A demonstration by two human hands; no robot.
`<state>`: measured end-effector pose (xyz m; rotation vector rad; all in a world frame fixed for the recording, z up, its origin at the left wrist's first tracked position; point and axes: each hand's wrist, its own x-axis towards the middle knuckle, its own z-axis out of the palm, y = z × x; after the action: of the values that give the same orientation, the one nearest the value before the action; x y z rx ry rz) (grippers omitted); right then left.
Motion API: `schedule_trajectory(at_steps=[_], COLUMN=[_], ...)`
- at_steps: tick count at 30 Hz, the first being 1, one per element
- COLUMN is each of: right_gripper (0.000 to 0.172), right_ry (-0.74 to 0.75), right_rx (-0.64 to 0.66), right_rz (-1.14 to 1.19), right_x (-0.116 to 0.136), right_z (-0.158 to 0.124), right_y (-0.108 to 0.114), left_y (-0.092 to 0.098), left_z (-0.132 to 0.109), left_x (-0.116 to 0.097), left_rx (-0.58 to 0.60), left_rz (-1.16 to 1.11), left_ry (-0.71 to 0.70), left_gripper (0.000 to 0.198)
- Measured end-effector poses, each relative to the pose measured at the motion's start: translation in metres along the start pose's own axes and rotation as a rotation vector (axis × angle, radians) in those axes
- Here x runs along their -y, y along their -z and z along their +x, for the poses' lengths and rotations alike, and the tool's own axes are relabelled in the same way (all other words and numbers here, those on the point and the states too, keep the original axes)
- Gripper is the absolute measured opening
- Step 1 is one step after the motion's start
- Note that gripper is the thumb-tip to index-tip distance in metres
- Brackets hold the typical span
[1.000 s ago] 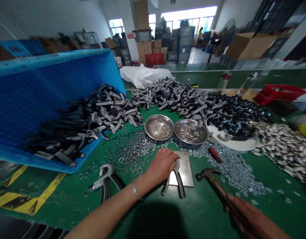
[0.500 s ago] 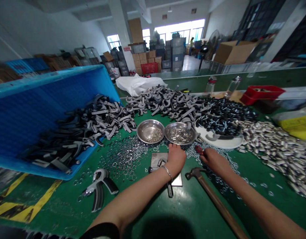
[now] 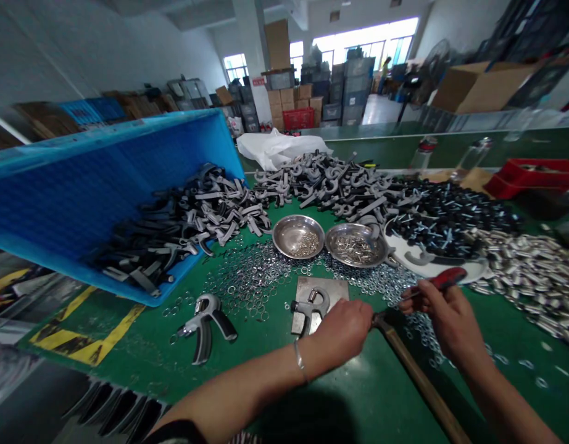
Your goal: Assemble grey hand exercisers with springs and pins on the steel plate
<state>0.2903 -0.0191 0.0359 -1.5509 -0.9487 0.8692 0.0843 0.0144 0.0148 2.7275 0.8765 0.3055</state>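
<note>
My left hand (image 3: pixel 344 331) is closed over the handles of a grey and black hand-grip part (image 3: pixel 309 306) that lies on a small steel plate (image 3: pixel 319 293). My right hand (image 3: pixel 442 316) is closed on a red-handled screwdriver (image 3: pixel 435 282), its shaft pointing left toward the plate. A wooden-handled hammer (image 3: pixel 416 374) lies on the green table between my two hands, untouched. A second, assembled hand grip (image 3: pixel 207 320) lies to the left of the plate.
Two steel bowls (image 3: pixel 298 235) (image 3: pixel 356 244) of small metal parts stand behind the plate amid loose rings (image 3: pixel 247 279). A tilted blue crate (image 3: pixel 103 191) spills grey handles at left. Piles of grey parts (image 3: pixel 331 182), black screws (image 3: pixel 446 219) and silver sleeves (image 3: pixel 529 271) lie right.
My right hand left the hammer, reached to the red-handled screwdriver and lifted it. My left hand drew back from the bowls toward me and now grips the part's handles.
</note>
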Motion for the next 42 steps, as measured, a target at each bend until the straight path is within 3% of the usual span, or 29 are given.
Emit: schedule_trajectory(at_steps=[5,7,9,15,22,25,30,37,42], right_gripper=[0.032,0.033,0.033,0.026,0.024,0.028,0.038,0.035,0.035], right_ry=[-0.020,0.006,0.027,0.084,0.145,0.229,0.471,0.651,0.632], right_rx=[0.238,0.296,0.310,0.280,0.272,0.244,0.316,0.452,0.414], right_rz=[0.060,0.016,-0.035,-0.179,-0.316,-0.480,-0.816,-0.749,-0.727], right_x=[0.002,-0.004,-0.011,-0.025,-0.025,-0.031,-0.031,-0.028,-0.034], right_z=[-0.021,-0.023,-0.023,-0.017,-0.018,-0.020,-0.018,-0.005,-0.007], right_y=[-0.067,-0.093,-0.113,-0.134,-0.135,-0.137,-0.149,-0.149,-0.143], left_y=[0.018,0.021,0.019,0.001,-0.009,-0.014,-0.029,-0.036,-0.031], left_z=[-0.095,-0.116,-0.125,-0.113,-0.108,-0.110,-0.115,-0.113,-0.109], left_x=[0.024,0.040,0.049,0.048,0.051,0.051,0.051,0.050,0.053], left_rx=[-0.142,-0.235,-0.288,-0.271,-0.162,-0.160,-0.285,-0.447,-0.463], left_rz=[-0.522,-0.528,-0.453,-0.233,-0.211,-0.233,-0.214,-0.204,-0.213], left_ry=[0.403,0.486,0.475,0.209,0.249,0.238,0.191,0.170,0.142], left_gripper=[0.004,0.005,0.009,0.016,0.019,0.016,0.017,0.021,0.024])
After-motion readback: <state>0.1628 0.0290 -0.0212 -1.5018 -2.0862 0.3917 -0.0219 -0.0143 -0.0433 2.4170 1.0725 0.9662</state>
